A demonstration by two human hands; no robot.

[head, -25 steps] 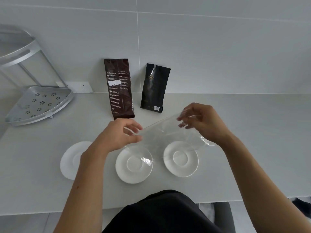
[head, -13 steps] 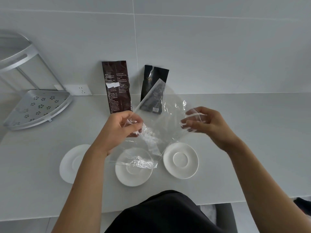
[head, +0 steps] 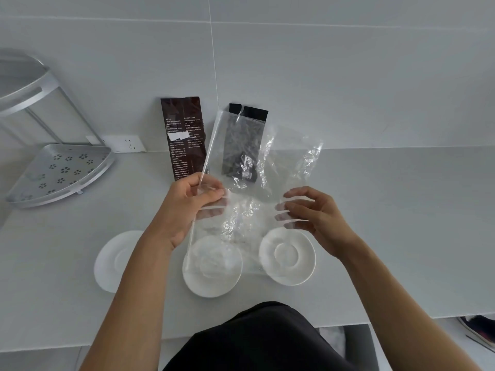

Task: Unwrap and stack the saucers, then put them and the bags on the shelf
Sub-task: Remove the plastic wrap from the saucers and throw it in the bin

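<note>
Three white saucers lie in a row near the counter's front edge: the left saucer (head: 113,259) partly behind my forearm, the middle saucer (head: 213,271), the right saucer (head: 288,255). Above them I hold up a clear plastic wrapper (head: 257,167). My left hand (head: 187,207) pinches its left edge. My right hand (head: 313,215) has spread fingers at its right side, fingertips touching the film. A brown bag (head: 184,137) and a black bag (head: 245,140) lean on the wall behind; the wrapper covers most of the black one.
A silver corner shelf (head: 57,172) with a perforated lower tier stands at the far left; its upper tier (head: 24,84) sits above. A wall socket (head: 126,143) is beside it. My dark clothing (head: 254,338) is at the counter's front edge.
The wrapper has been lifted and spread upright in front of the black bag. My right hand has loosened from a pinch into spread fingers. The saucers have not moved.
</note>
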